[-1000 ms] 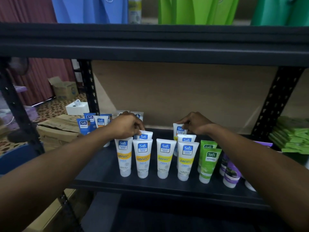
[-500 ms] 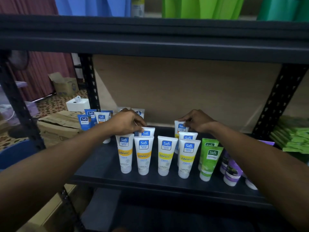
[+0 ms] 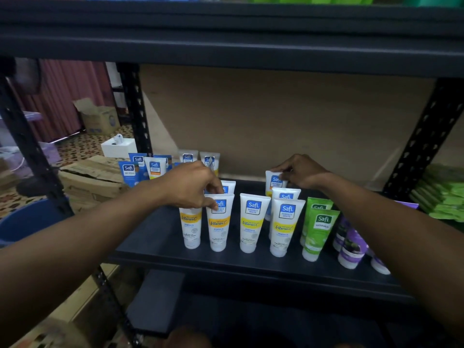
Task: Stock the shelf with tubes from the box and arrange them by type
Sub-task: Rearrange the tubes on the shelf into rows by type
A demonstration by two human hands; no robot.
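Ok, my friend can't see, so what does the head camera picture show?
Two bare hands reach into a dark shelf of standing tubes. The left hand pinches the top of a white Vitamin C tube in the front row, and the right hand holds a white tube further back. Green tubes and purple tubes stand to the right.

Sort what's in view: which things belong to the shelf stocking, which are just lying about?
Job: white tubes, green tubes, purple tubes, blue tubes, shelf, left hand, right hand.
Lying about: cardboard box, white box, green packs.
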